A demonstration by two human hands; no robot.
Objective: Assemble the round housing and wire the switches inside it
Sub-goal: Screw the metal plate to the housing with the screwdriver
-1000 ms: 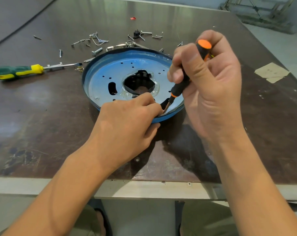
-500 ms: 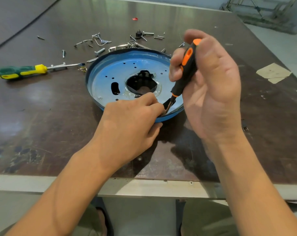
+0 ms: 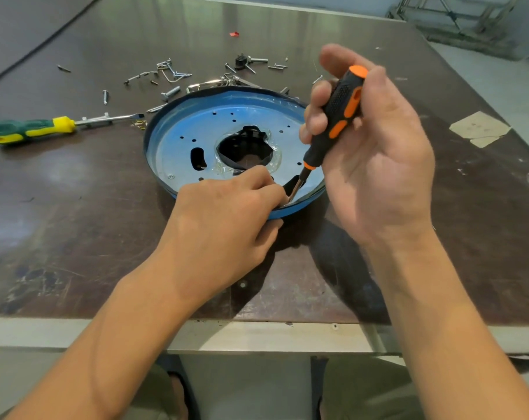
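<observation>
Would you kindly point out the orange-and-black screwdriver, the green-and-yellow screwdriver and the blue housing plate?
orange-and-black screwdriver point(image 3: 342, 110): head view, on its handle.
green-and-yellow screwdriver point(image 3: 30, 130): head view, on its handle.
blue housing plate point(image 3: 174, 153): head view, bare left face.

Blue round housing point(image 3: 196, 128) flat on table point(image 3: 75, 237)

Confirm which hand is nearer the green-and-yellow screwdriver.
Left. The left hand grips the blue housing's near rim, right of the green-and-yellow screwdriver; the right hand holds the orange-black screwdriver farther right.
</observation>
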